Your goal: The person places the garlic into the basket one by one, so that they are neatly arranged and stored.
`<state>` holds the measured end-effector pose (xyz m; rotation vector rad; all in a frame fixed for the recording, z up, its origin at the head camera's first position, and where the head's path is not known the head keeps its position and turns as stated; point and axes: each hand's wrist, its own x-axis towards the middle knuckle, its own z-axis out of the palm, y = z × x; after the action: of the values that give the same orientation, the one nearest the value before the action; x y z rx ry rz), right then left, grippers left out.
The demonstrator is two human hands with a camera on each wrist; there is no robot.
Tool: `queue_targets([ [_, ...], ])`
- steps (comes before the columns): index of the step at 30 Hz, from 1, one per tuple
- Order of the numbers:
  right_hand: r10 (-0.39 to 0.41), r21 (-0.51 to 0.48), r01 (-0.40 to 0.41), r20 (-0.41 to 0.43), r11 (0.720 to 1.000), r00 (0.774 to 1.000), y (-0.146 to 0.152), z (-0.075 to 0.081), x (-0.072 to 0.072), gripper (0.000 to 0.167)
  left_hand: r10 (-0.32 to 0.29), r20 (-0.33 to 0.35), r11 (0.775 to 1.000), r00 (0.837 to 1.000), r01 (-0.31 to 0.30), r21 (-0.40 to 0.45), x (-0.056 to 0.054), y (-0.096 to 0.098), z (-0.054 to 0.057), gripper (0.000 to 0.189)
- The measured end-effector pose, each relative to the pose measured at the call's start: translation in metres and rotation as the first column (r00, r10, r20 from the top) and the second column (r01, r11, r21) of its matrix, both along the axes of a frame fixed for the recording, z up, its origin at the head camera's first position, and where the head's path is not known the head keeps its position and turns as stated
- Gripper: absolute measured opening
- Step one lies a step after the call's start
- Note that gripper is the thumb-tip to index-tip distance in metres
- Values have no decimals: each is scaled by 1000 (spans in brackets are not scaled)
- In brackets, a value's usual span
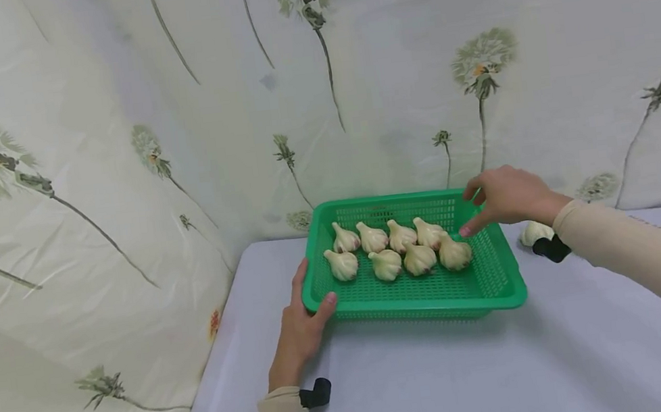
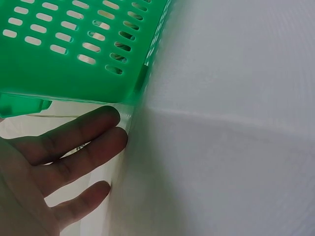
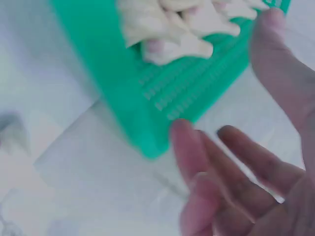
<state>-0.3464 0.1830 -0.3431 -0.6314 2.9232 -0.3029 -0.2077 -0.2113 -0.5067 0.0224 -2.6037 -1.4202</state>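
Note:
A green plastic basket (image 1: 415, 302) with slotted walls stands on the table. Several garlic bulbs (image 1: 386, 265) lie in it in two rows, mostly toward its left and middle. My left hand (image 1: 300, 328) holds the basket's front left corner, thumb over the rim; in the left wrist view three of its fingers (image 2: 78, 164) stretch out beside the basket wall. Over the back right part of the basket is my right hand (image 1: 507, 196), thumb and fingers spread apart with nothing between them. Its thumb is close to the nearest bulbs in the head view.
Another garlic bulb (image 1: 534, 232) lies on the table right of the basket, partly hidden by the right wrist's black camera (image 1: 552, 249). White cloth (image 1: 424, 385) covers the table. A dandelion-print curtain (image 1: 383, 77) hangs behind and at the left.

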Motion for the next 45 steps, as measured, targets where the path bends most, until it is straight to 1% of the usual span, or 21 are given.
queue_targets([
  [4,-23,-7,22,-58,1000,998,22,12,3,89,13,1,1000,1000,-13,7,1,-2,0,80],
  [8,-53,28,56,-101,998,994,48,19,4,85,13,2,1000,1000,-13,13,1,-3,-1,81],
  [12,-76,74,83,-94,994,993,74,21,3,90,20,1,1000,1000,-20,8,2,-3,-1,81],
  [15,-87,98,93,-57,991,995,89,18,2,98,30,1,1000,1000,-30,8,2,-4,0,80],
  [19,-110,116,111,-16,987,994,108,6,1,106,27,-2,1000,1000,-27,4,2,-4,1,80],
  [23,-129,108,126,21,986,991,121,-12,0,108,24,-10,1000,1000,-24,5,2,-2,2,80],
  [26,-130,101,127,26,987,991,124,-24,1,109,17,-17,1000,1000,-17,4,2,-1,1,80],
  [28,-128,105,126,12,986,992,124,-30,2,108,13,-18,1000,1000,-13,3,2,-1,1,80],
  [30,-123,106,122,-3,987,992,123,-36,3,105,11,-18,1000,1000,-11,-1,2,-1,1,80],
  [33,-124,107,123,-2,987,992,123,-46,4,102,9,-9,1000,1000,-9,-5,2,0,1,80],
  [36,-144,111,141,17,984,989,125,-57,4,107,2,0,1000,1000,-2,-16,3,0,2,79],
  [38,-173,102,170,21,980,985,126,-65,4,111,-9,0,1000,1000,9,-25,3,0,2,76],
  [41,-191,87,189,14,978,981,128,-76,4,103,-27,0,999,1000,27,-27,4,0,2,68],
  [45,-186,39,185,13,982,982,127,-90,6,79,-49,-1,999,999,49,-17,4,-2,1,60],
])
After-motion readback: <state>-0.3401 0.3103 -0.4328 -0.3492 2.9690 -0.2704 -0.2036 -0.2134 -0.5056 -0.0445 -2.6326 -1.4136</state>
